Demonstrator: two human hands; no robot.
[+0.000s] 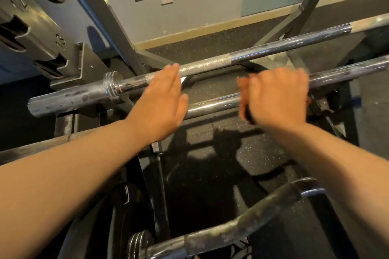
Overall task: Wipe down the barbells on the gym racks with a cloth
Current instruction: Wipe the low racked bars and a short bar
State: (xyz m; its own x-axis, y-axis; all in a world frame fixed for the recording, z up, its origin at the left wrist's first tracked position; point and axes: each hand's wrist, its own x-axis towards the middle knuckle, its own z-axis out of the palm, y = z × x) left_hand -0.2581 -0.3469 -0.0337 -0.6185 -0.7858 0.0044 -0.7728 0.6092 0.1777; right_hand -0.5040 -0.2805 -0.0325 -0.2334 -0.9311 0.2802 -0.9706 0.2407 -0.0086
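Your right hand (275,94) is clenched round the lower bar (212,105), and a dark scrap shows under its heel. I take that for the cloth (247,114), caught between palm and steel. The hand is blurred, so I cannot tell how much cloth covers the bar's underside. Your left hand (162,101) is released, fingers straight and together, lying across the upper bar (273,49) just right of its collar (111,86). Whether the palm also touches the lower bar is hidden.

To do this stroke well, wrap the cloth fully round the bar so the underside gets wiped as well as the top. Squeeze firmly and run long passes along the shaft rather than short scrubs, twisting the wrist a little on each pass. Let the left hand press down as a brace — the bars appear only to rest on the rack (31,33), and a hard pull could roll or slide them. Mind your fingers where the two bars run near each other.

The upper bar's knurl (206,64) will likely snag lint, so give it a slower pass. Its sleeve (67,100) at the left looks blotched and may need more pressure. Nearer you a curl bar (242,223) — mottled too — lies above the plates (139,242) and looks due for the same treatment.
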